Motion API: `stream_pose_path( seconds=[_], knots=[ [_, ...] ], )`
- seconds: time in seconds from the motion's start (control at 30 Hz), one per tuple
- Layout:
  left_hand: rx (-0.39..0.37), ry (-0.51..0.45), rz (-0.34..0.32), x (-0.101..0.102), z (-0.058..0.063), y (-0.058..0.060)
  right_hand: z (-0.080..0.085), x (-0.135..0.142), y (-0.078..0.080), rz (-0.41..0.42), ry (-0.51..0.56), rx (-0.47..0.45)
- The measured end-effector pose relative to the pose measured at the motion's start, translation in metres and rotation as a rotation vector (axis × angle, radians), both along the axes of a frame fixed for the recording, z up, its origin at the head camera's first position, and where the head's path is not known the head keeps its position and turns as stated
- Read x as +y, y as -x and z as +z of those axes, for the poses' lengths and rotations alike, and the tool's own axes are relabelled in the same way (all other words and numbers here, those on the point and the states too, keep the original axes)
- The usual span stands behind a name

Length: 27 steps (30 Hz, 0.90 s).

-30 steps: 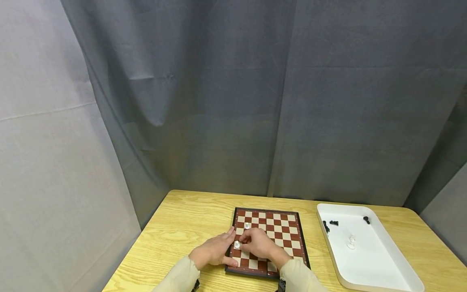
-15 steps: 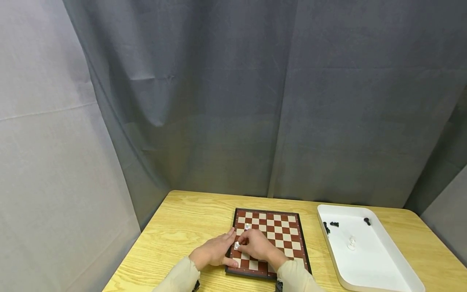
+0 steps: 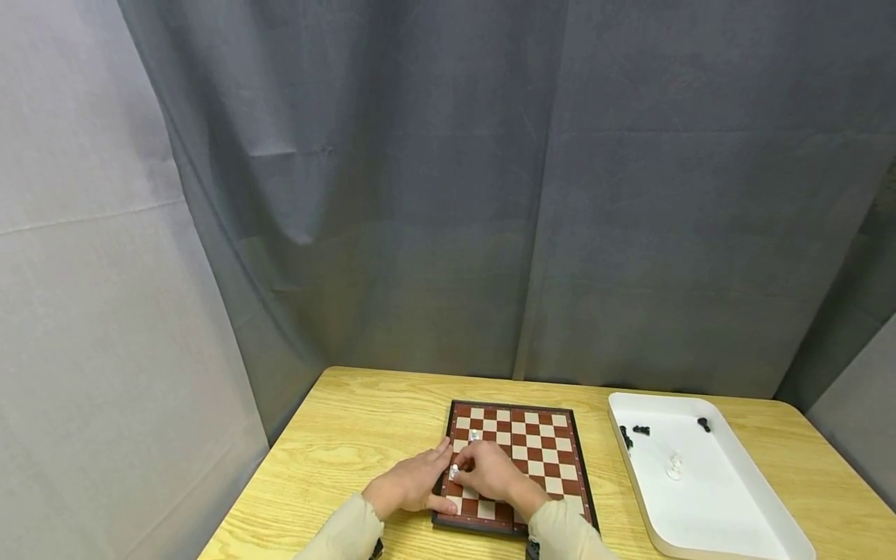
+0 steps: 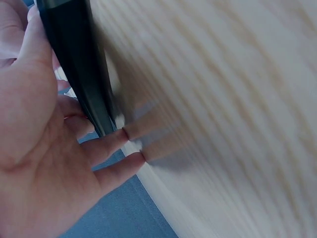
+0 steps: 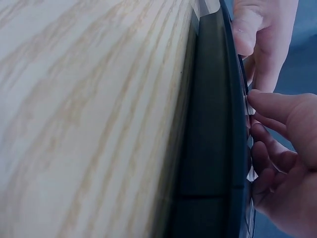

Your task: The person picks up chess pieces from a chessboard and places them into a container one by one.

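A chessboard (image 3: 553,447) with red-brown and cream squares and a dark rim lies on the table. My right hand (image 3: 490,470) is over its left half, thumb and forefinger pinching a small white chess piece (image 3: 455,470) near the left edge. The piece stands upright on the board. A second white piece (image 3: 474,435) stands farther back, just beyond that hand. My left hand (image 3: 413,478) rests along the board's left rim with its fingers extended, and its thumb lies at the near left corner. In the left wrist view, fingertips (image 4: 133,158) touch the tabletop beside the dark rim.
To the right stands a white tray (image 3: 728,509). Inside it lie several black chess pieces (image 3: 642,429) and a clear or white piece (image 3: 675,465). The wooden table (image 3: 378,412) ends at a grey curtain (image 3: 448,233) behind.
My right thumb and forefinger have come slightly closer around the white piece. My left hand, the board and the tray pieces stay put.
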<state>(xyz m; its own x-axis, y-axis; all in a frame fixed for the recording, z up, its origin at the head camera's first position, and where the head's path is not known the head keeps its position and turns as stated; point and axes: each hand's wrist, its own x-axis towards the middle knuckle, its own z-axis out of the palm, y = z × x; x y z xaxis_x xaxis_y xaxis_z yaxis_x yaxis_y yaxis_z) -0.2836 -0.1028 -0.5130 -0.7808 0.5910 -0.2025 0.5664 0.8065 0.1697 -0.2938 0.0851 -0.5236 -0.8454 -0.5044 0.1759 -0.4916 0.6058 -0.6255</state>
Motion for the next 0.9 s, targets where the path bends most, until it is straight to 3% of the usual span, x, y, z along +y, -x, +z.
stream_pose_path(
  seconds=[0.53, 0.9],
  knots=[
    [-0.01, -0.005, 0.0, -0.0011, -0.0011, 0.0004, 0.0041, 0.0003, -0.0034, -0.001, -0.02, -0.009],
    [-0.023, -0.009, 0.012, -0.0013, -0.0003, 0.0002, 0.0065, 0.0073, -0.0054, 0.015, 0.025, -0.083]
  ],
)
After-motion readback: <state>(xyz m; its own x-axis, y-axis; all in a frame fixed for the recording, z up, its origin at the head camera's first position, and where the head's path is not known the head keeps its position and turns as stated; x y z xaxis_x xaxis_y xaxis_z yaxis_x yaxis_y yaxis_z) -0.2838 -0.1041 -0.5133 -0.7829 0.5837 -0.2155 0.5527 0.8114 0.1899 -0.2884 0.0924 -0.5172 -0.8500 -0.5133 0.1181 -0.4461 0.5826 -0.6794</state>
